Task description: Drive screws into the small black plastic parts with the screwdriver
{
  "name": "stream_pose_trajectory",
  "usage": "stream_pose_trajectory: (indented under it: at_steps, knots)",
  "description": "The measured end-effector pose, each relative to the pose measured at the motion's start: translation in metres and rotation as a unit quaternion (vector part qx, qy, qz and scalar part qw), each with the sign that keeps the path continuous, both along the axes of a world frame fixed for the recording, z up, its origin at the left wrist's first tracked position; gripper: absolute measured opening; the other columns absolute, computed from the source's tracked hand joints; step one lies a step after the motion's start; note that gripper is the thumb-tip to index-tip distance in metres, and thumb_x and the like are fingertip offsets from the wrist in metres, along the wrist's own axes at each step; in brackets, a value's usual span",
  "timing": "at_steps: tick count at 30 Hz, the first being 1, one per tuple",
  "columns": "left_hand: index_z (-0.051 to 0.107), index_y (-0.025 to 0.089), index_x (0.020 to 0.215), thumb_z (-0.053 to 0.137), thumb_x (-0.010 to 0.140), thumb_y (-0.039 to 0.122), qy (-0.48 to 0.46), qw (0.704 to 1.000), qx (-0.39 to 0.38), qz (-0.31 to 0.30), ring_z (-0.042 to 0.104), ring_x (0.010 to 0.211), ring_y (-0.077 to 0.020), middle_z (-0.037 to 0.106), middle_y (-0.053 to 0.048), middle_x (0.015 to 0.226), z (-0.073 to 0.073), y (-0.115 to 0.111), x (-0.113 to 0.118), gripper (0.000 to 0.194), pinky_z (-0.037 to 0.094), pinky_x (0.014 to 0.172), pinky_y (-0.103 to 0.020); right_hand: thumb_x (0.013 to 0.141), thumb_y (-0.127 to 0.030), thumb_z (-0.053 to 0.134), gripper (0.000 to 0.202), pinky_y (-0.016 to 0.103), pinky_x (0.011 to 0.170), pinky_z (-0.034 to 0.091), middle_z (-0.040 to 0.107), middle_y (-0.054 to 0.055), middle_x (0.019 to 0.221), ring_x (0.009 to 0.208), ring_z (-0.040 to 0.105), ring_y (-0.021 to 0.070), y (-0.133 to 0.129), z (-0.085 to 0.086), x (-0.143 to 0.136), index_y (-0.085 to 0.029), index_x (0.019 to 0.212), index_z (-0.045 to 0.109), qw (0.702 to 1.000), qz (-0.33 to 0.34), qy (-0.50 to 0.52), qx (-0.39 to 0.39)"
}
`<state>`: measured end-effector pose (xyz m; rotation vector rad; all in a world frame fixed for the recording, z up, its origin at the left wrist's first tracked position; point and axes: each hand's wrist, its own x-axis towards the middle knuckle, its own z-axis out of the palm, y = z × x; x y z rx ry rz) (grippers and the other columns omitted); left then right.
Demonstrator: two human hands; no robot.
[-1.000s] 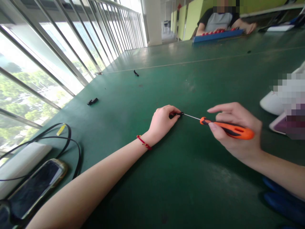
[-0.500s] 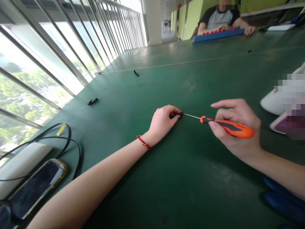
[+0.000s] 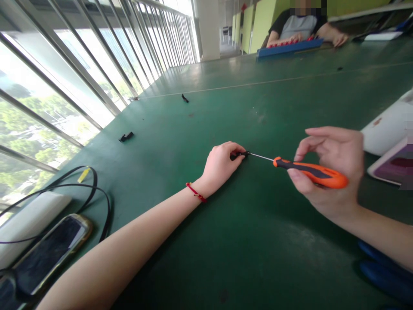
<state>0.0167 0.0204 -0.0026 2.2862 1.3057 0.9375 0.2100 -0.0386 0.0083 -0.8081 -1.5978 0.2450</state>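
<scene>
My left hand (image 3: 224, 165), with a red cord bracelet at the wrist, rests on the green table (image 3: 206, 241). Its thumb and fingers pinch a small black part (image 3: 238, 155), mostly covered by the fingers. An orange and black screwdriver (image 3: 318, 173) lies across my right hand (image 3: 338, 165). The thumb supports the handle from below, while the index finger is lifted and curved above it. The thin metal shaft points left, and its tip meets the end of the black part.
At left lie a phone (image 3: 53, 249), a white box-like device (image 3: 41, 215) and a black cable (image 3: 108, 206). Small black pieces (image 3: 125, 137) sit farther off. White objects (image 3: 387, 125) stand at right. Across the table a person (image 3: 300, 28) handles a blue tray (image 3: 290, 48). Railings (image 3: 97, 64) border the left.
My right hand's fingers have lifted and loosened around the screwdriver handle, and the hand has shifted slightly right. My left hand has stayed put. The far person's blue tray has moved slightly left.
</scene>
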Motion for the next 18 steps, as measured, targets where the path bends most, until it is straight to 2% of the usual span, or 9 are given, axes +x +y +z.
stream_pose_trajectory:
  at_steps: [2, 4, 7, 9, 11, 14, 16, 18]
  knots:
    - [0.07, 0.018, 0.086, 0.057, 0.079, 0.017, 0.0, 1.0, 0.002, 0.0, 0.063, 0.077, -0.0139, 0.071, -0.001, 0.086, 0.0, 0.0, 0.0, 0.015, 0.051, 0.072, -0.025, 0.066, -0.021, 0.071, 0.044, 0.033, 0.053, 0.04, 0.051, -0.001, 0.071, 0.057, 0.048, 0.0148, -0.004, 0.0, 0.001, -0.027, 0.106, 0.056, 0.999, -0.017, -0.038, -0.023]
    - [0.07, 0.018, 0.086, 0.057, 0.079, 0.016, -0.001, 1.0, 0.001, -0.002, 0.063, 0.077, -0.0139, 0.07, -0.001, 0.086, -0.001, 0.001, 0.0, 0.015, 0.05, 0.072, -0.025, 0.073, -0.021, 0.066, 0.022, 0.033, 0.052, 0.039, 0.051, -0.004, 0.059, 0.05, 0.048, 0.0137, -0.008, 0.0, 0.001, -0.027, 0.094, 0.06, 0.995, -0.042, -0.077, -0.046]
    - [0.07, 0.018, 0.087, 0.057, 0.079, 0.017, -0.004, 1.0, 0.0, -0.002, 0.063, 0.078, -0.0139, 0.07, -0.002, 0.087, -0.001, 0.001, -0.001, 0.015, 0.05, 0.072, -0.025, 0.077, -0.022, 0.062, 0.007, 0.033, 0.055, 0.042, 0.055, -0.003, 0.058, 0.052, 0.053, 0.0148, -0.011, 0.0, 0.0, -0.026, 0.081, 0.061, 0.993, -0.061, -0.086, -0.053]
    - [0.069, 0.018, 0.087, 0.057, 0.079, 0.017, -0.003, 1.0, -0.001, 0.0, 0.063, 0.077, -0.0138, 0.07, -0.002, 0.087, 0.0, 0.001, -0.001, 0.015, 0.05, 0.072, -0.025, 0.077, -0.019, 0.062, 0.012, 0.032, 0.049, 0.04, 0.056, -0.002, 0.062, 0.05, 0.052, 0.0139, -0.01, 0.0, -0.002, -0.027, 0.086, 0.061, 0.995, -0.046, -0.074, -0.053]
    - [0.069, 0.018, 0.086, 0.057, 0.079, 0.017, -0.001, 1.0, -0.001, 0.002, 0.063, 0.077, -0.0136, 0.07, -0.001, 0.086, 0.0, 0.001, 0.0, 0.014, 0.05, 0.071, -0.025, 0.073, -0.017, 0.064, 0.025, 0.032, 0.05, 0.042, 0.056, 0.0, 0.074, 0.055, 0.053, 0.0142, -0.007, 0.0, -0.003, -0.028, 0.095, 0.06, 0.998, -0.035, -0.045, -0.029]
    - [0.069, 0.018, 0.086, 0.057, 0.079, 0.016, 0.0, 1.0, -0.001, 0.002, 0.063, 0.076, -0.0135, 0.07, -0.001, 0.086, 0.0, 0.0, 0.0, 0.014, 0.05, 0.071, -0.025, 0.062, -0.016, 0.072, 0.051, 0.037, 0.064, 0.048, 0.054, 0.004, 0.093, 0.072, 0.056, 0.0193, -0.001, 0.0, -0.003, -0.027, 0.109, 0.055, 0.999, -0.02, 0.005, 0.028]
    - [0.069, 0.018, 0.086, 0.057, 0.079, 0.016, 0.0, 1.0, -0.001, -0.001, 0.063, 0.077, -0.0137, 0.07, -0.001, 0.087, 0.0, 0.0, -0.001, 0.014, 0.05, 0.072, -0.025, 0.058, -0.017, 0.074, 0.059, 0.038, 0.064, 0.047, 0.053, 0.005, 0.092, 0.073, 0.055, 0.0199, 0.0, 0.0, -0.002, -0.025, 0.113, 0.052, 1.0, -0.01, 0.01, 0.022]
    - [0.069, 0.018, 0.087, 0.057, 0.079, 0.017, 0.0, 1.0, -0.002, -0.004, 0.064, 0.078, -0.0138, 0.071, -0.002, 0.087, 0.0, 0.0, -0.001, 0.014, 0.05, 0.073, -0.025, 0.063, -0.017, 0.071, 0.051, 0.034, 0.056, 0.043, 0.053, 0.001, 0.077, 0.062, 0.052, 0.0169, -0.002, 0.002, -0.001, -0.026, 0.11, 0.053, 0.999, -0.016, -0.023, -0.018]
